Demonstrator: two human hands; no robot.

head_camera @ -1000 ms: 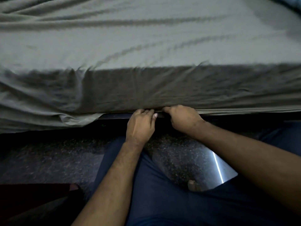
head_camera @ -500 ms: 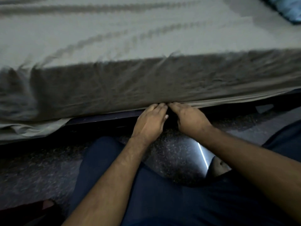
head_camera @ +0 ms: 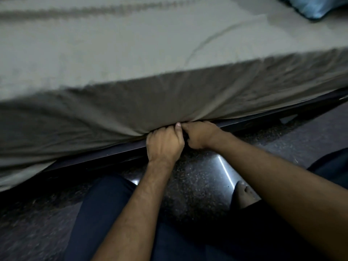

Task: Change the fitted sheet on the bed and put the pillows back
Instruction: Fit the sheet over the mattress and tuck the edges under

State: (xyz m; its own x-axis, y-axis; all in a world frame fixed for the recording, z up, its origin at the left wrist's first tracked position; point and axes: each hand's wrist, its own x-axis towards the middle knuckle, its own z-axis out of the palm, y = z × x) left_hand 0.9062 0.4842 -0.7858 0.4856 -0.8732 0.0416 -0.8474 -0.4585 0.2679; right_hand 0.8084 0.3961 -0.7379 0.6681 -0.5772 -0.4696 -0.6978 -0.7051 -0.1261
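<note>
Fitted sheet: the grey-green fitted sheet (head_camera: 169,102) covers the mattress top and hangs down its near side; the hem is gathered at about 6 o'clock of the bed's near edge, where both hands meet.
Left hand: the left hand (head_camera: 164,146) has its fingers curled into the bunched hem, a closed grip on the cloth.
Right hand: the right hand (head_camera: 200,134) sits touching the left, at its 2 o'clock, fingers also curled on the hem at the bed frame (head_camera: 263,117).
Pillow: a blue pillow (head_camera: 316,6) lies at the frame's 1 o'clock corner, well apart from the hands, not yet in place.
Risk: the cloth fans out taut from the grip; if it slips, the hem could spring back up the mattress side. To the left, at 9 o'clock, the sheet hangs loose and untucked and may pull free.
Change: half a second ago the fingers lay flatter against the hem; now they are bunched tighter, and the view has swung left.
</note>
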